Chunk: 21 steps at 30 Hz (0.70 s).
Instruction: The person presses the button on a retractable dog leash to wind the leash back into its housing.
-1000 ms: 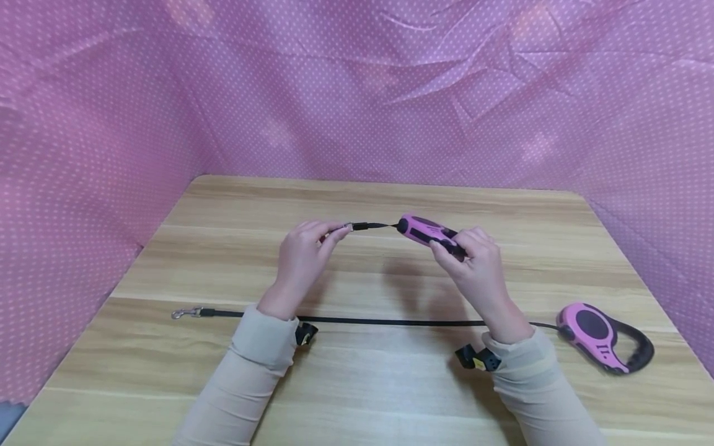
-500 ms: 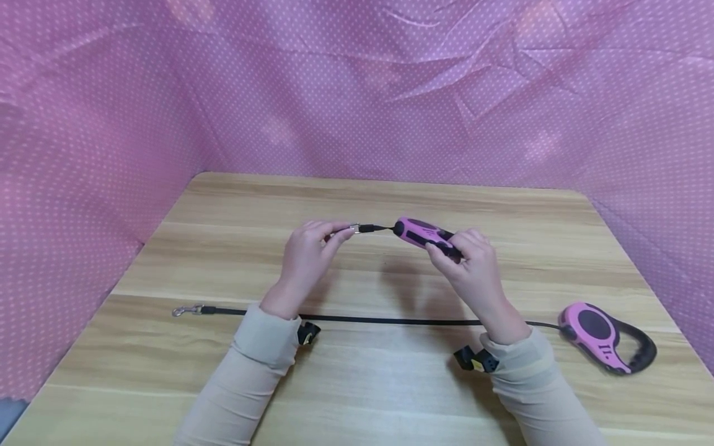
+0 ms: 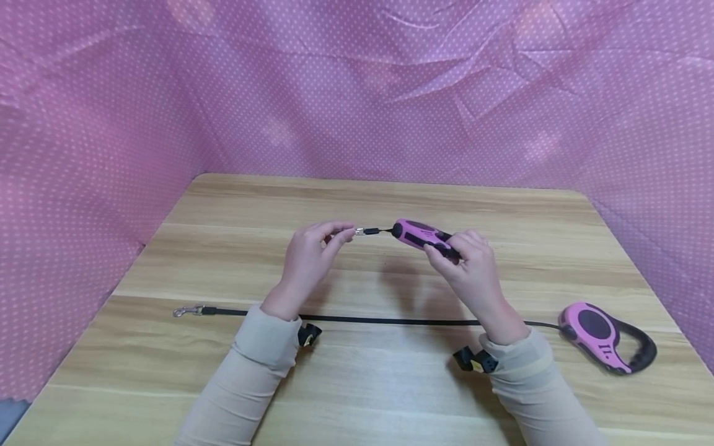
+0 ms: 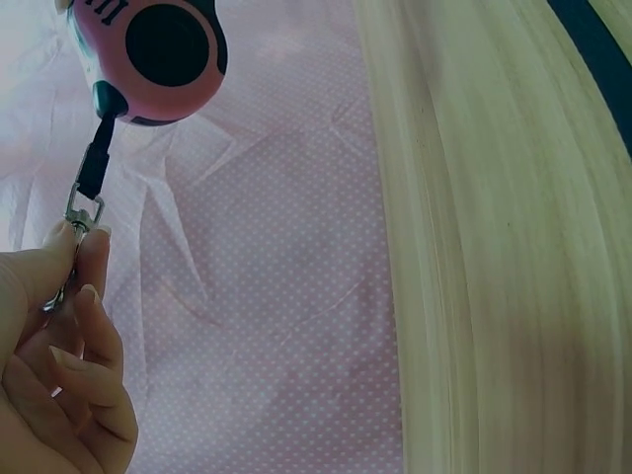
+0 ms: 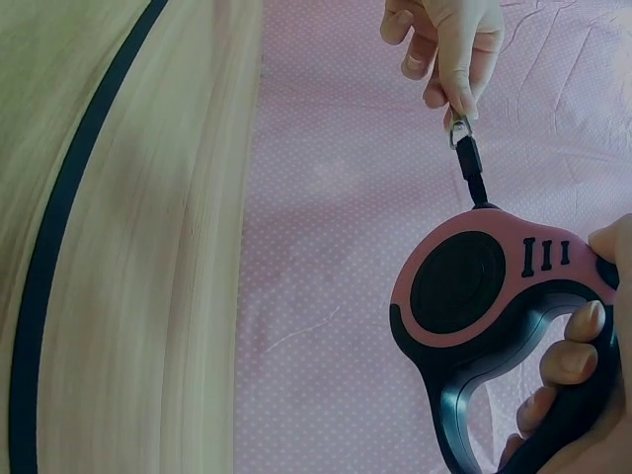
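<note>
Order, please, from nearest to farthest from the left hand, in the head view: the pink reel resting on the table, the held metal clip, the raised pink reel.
From the left hand:
1. Held metal clip: in its grip.
2. Raised pink reel: right of the clip, in the right hand.
3. Resting pink reel: on the table, far right.
</note>
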{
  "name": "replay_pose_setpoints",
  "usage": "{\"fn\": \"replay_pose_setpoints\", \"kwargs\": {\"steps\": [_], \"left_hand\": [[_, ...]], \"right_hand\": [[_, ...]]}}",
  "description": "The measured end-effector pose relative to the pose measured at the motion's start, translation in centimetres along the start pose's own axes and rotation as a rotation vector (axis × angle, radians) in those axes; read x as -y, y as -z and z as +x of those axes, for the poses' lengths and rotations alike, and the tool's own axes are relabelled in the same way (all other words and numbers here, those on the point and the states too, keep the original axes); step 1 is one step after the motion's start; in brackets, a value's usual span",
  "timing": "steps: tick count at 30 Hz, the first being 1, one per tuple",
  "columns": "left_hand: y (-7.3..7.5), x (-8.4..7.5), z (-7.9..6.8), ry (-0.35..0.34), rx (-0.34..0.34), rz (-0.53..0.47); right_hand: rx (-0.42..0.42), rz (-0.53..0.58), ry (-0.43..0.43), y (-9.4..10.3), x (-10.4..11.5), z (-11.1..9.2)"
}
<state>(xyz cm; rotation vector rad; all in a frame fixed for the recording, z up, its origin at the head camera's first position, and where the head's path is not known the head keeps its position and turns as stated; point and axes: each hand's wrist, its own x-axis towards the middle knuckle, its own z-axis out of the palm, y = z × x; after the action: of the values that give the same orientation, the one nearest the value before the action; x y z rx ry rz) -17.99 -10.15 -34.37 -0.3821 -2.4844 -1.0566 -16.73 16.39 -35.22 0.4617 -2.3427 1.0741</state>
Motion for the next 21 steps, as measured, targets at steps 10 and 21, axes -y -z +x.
{"fn": "replay_pose_setpoints", "kwargs": {"steps": [10, 21], "left_hand": [[0.02, 0.06, -0.13, -0.014, -0.017, 0.005], [-0.02, 0.2, -0.22, -0.007, -0.026, 0.004]], "right_hand": [[-0.006, 0.019, 0.022, -0.18, 0.12, -0.23], [-0.012, 0.021, 0.04, -0.27, 0.02, -0.43]]}}
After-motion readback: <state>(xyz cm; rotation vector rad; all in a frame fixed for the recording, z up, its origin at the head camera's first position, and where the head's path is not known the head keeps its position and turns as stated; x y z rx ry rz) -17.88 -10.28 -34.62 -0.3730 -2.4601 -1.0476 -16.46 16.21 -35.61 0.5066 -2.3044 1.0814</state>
